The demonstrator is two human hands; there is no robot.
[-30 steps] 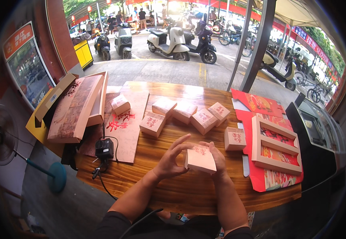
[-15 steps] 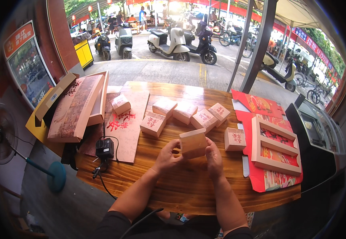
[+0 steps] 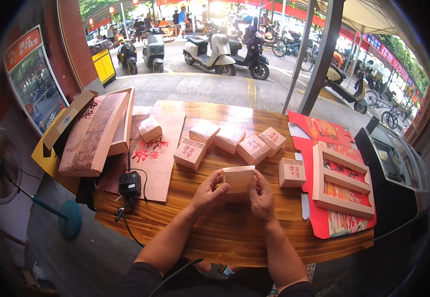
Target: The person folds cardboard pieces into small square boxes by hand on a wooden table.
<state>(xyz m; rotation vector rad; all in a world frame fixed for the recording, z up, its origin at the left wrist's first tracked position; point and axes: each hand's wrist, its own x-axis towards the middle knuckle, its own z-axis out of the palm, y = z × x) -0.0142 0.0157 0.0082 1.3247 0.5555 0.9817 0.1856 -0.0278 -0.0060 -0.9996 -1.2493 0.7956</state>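
Two bare hands, the left hand (image 3: 207,194) and the right hand (image 3: 262,195), grip one small tan held box (image 3: 238,179) from either side, above the near middle of a wooden table (image 3: 210,237). Its plain side and a paler top strip show; the far side is hidden, the lower part is hard to make out, and whether it is open cannot be told. Some fingertips are lost behind it.

Seven more small boxes (image 3: 190,154) sit beyond and around the hands: five grouped past them, one to the right at the edge of the red card (image 3: 319,222), and one to the left on a printed sheet (image 3: 163,180). Some overlap in view, so their far sides are hidden.

One tray (image 3: 318,173) with two openings lies on the red card, covering much of it. One black device (image 3: 129,184) with a cable hides part of the sheet. At left, a big box (image 3: 91,143) leans among other cardboard pieces, too overlapped to count. One fan (image 3: 2,166) stands beyond, dim near the dark rim.
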